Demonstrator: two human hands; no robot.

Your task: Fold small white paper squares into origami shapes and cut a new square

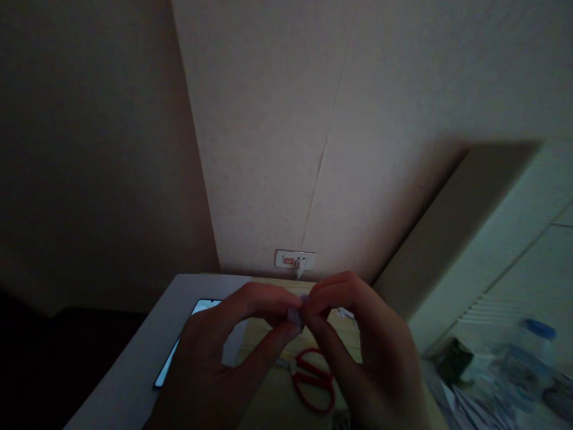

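Between my two hands is a small pale, crumpled piece (294, 316) that looks like paper; its kind is hard to tell in the dim light. My left hand (233, 340) pinches it between thumb and forefinger. From the other side my right hand (362, 334) pinches it too, the fingertips of both hands almost meeting. Below them, on the wooden tabletop (259, 340), lie scissors with red handles (316, 382), their blades partly hidden behind my left hand. A lit phone (206, 304) lies on a white sheet, partly covered by my left hand.
A wall socket (295, 260) with a plug in it sits just behind the table. The white sheet (134, 358) covers the table's left side. At right stand a clear bottle with a blue cap (539, 328) and assorted clutter beside a pale cabinet (505, 251).
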